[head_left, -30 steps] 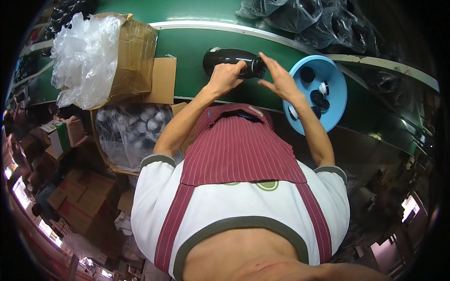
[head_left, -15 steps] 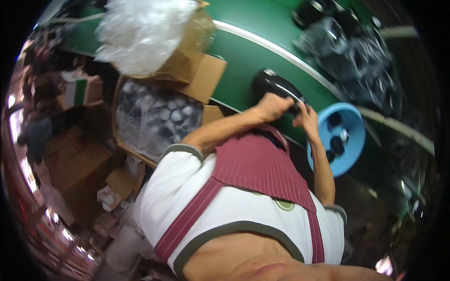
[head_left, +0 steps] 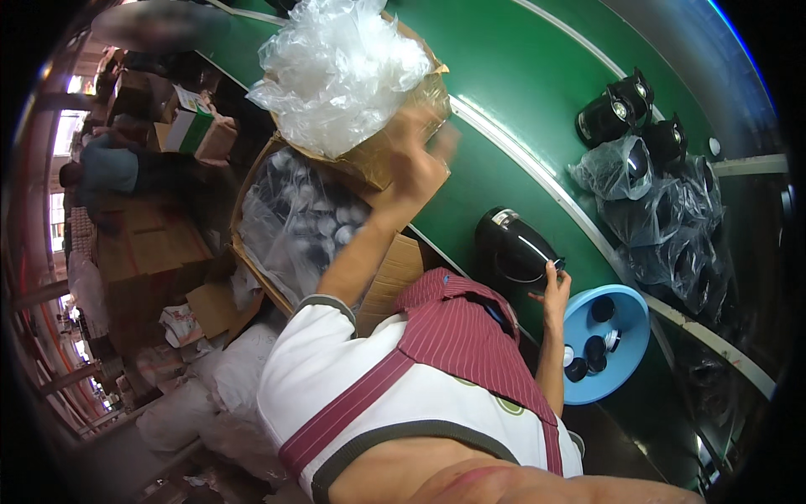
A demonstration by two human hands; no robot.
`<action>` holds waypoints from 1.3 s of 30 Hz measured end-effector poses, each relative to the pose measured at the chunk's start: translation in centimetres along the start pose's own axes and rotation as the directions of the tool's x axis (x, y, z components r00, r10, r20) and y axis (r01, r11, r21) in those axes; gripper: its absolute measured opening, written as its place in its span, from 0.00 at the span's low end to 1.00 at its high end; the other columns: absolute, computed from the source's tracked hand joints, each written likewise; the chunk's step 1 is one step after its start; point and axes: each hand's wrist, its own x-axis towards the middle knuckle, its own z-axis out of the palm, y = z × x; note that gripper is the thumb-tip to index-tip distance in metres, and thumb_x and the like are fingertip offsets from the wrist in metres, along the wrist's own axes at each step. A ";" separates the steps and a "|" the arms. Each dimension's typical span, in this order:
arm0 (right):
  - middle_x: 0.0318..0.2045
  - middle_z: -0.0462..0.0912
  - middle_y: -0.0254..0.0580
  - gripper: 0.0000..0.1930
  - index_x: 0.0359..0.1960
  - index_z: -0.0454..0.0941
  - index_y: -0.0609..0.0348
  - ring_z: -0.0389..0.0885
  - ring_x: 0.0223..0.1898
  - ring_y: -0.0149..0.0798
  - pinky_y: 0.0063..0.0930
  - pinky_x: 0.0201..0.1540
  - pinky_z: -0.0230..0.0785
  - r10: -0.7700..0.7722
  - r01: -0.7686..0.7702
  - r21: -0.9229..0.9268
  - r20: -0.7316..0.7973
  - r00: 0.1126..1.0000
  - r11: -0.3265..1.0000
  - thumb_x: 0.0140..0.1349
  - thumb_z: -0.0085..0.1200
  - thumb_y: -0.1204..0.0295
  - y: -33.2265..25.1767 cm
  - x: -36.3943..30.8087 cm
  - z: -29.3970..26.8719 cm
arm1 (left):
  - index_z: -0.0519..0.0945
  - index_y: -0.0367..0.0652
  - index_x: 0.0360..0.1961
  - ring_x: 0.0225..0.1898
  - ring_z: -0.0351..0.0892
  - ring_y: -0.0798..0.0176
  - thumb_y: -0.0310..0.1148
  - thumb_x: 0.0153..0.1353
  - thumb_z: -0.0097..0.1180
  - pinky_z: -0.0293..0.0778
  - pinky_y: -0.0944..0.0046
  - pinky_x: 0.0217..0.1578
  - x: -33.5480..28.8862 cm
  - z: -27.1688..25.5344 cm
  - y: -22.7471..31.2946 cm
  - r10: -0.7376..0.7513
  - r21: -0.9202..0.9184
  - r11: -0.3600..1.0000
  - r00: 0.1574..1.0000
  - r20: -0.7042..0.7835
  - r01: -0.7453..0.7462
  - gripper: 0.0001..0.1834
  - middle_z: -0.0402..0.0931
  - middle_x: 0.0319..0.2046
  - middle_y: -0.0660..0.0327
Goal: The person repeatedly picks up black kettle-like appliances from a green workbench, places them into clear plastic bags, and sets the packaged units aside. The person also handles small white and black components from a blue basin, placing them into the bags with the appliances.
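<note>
A glossy black thermal jug (head_left: 519,248) with a silver band at its far end lies on its side on the green work surface. My right hand (head_left: 552,290) holds its near end, the fingers and thumb set around the tip. Smeared by motion, my left hand (head_left: 420,160) is beside the clear plastic bags (head_left: 340,76) heaped in an upper cardboard box (head_left: 369,160). Whether its fingers hold anything cannot be seen. Close to my right forearm is a light-blue basin (head_left: 640,336) with several black and white lids (head_left: 596,346) in it.
Several finished-looking black jugs (head_left: 604,118) stand at the far right, some inside clear bags (head_left: 663,218). Below the upper box, an open carton (head_left: 239,239) holds plastic-wrapped parts. A white rail (head_left: 520,155) crosses the green surface (head_left: 487,63). Another person (head_left: 109,168) is at the left among boxes.
My left hand has left the jug and swung up and left to the plastic bags. My right hand stays at the jug's near end. The whole view has shifted.
</note>
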 end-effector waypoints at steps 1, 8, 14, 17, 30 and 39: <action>0.48 0.79 0.57 0.40 0.63 0.61 0.70 0.83 0.42 0.45 0.36 0.29 0.83 -0.042 0.042 -0.013 -0.027 0.999 0.999 0.66 0.61 0.47 0.6 0.0 -0.2 | 0.76 0.38 0.48 0.44 0.77 0.52 0.40 0.62 0.69 0.72 0.54 0.46 3.4 -0.1 -3.1 0.064 0.195 0.980 0.987 -0.150 -0.034 0.21 0.79 0.42 0.54; 0.43 0.85 0.56 0.34 0.53 0.74 0.69 0.85 0.44 0.48 0.38 0.53 0.74 -0.360 0.336 -0.321 -0.018 0.933 0.886 0.58 0.69 0.50 -2.7 -2.3 1.3 | 0.81 0.42 0.36 0.42 0.77 0.50 0.49 0.61 0.64 0.68 0.46 0.45 17.1 -1.3 -15.1 0.040 0.653 0.757 0.997 -0.069 0.015 0.20 0.79 0.33 0.58; 0.41 0.86 0.52 0.34 0.54 0.74 0.68 0.85 0.43 0.44 0.36 0.51 0.75 -0.328 0.288 -0.187 -0.235 0.915 0.939 0.59 0.70 0.51 1.4 -2.0 -0.1 | 0.80 0.44 0.31 0.41 0.81 0.52 0.30 0.57 0.60 0.78 0.58 0.44 6.2 6.9 0.3 0.585 0.049 0.759 0.713 0.387 -0.650 0.03 0.80 0.35 0.59; 0.41 0.87 0.52 0.35 0.54 0.73 0.70 0.86 0.43 0.44 0.36 0.50 0.75 -0.293 0.245 -0.183 -0.319 0.901 0.952 0.59 0.70 0.51 1.7 -3.4 -1.5 | 0.80 0.45 0.38 0.54 0.79 0.57 0.35 0.62 0.60 0.75 0.56 0.55 -3.5 10.5 0.4 0.590 -0.282 0.768 0.463 0.662 -0.575 0.07 0.80 0.49 0.62; 0.45 0.84 0.54 0.38 0.58 0.70 0.73 0.85 0.43 0.42 0.33 0.48 0.76 -0.188 0.148 -0.120 -0.480 0.857 0.982 0.59 0.70 0.52 3.2 -7.2 -4.3 | 0.80 0.43 0.45 0.50 0.78 0.45 0.43 0.58 0.65 0.78 0.54 0.49 -13.1 12.8 -4.5 0.260 -0.175 0.955 0.393 0.882 -0.238 0.19 0.80 0.42 0.54; 0.47 0.80 0.42 0.28 0.57 0.69 0.65 0.82 0.41 0.31 0.24 0.41 0.78 -0.133 0.232 0.318 -0.304 0.943 0.919 0.66 0.64 0.58 4.7 -9.5 -5.8 | 0.85 0.43 0.38 0.35 0.84 0.46 0.35 0.60 0.64 0.78 0.50 0.38 -24.7 15.7 -7.4 -0.122 -0.055 0.960 0.589 0.799 0.274 0.09 0.84 0.30 0.54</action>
